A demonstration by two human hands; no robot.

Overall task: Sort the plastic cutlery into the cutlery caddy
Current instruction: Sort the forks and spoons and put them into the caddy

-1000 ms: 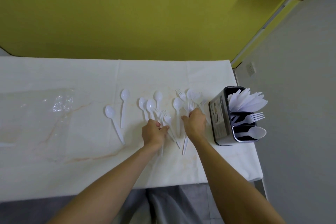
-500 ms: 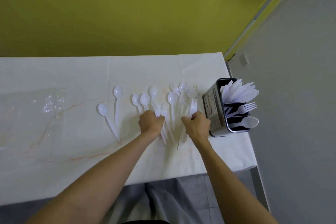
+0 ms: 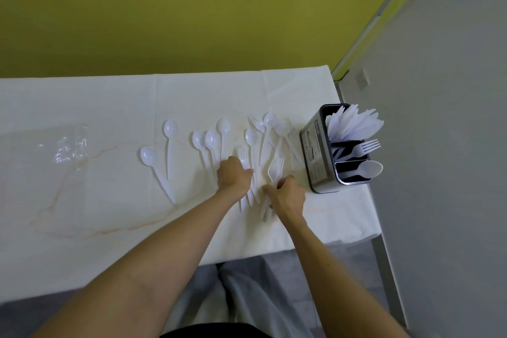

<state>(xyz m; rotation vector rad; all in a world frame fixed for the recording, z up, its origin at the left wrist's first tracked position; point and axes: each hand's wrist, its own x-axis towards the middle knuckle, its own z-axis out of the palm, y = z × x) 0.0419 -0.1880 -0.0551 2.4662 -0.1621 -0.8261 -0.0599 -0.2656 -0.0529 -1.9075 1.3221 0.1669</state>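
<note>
We saw the left hand (image 3: pixel 234 174) curled round a fork bunch (image 3: pixel 241 155) on the surface (image 3: pixel 109 96), and the right hand (image 3: pixel 288 195) pinching a fork pair (image 3: pixel 275 169) near the cutlery caddy (image 3: pixel 315 156). Slick stacked handles could have slipped, or snagged neighbouring spoons (image 3: pixel 251 136).

Forks (image 3: pixel 275 170) in right grip (image 3: pixel 288 195) and under left grip (image 3: pixel 234 175): white plastic, smooth, slightly translucent. Spoons (image 3: pixel 212 140) beyond left grip: same plastic, glossy bowls with highlights. Caddy (image 3: pixel 321 186) right of right grip: grey metal wall, dull sheen, paper label (print unreadable), dark interior. Table (image 3: pixel 109 96) cover: white cloth-like sheet, matt, creased, faint orange staining. Clear film (image 3: pixel 65 145) far left of left grip: crinkled, shiny.
</note>
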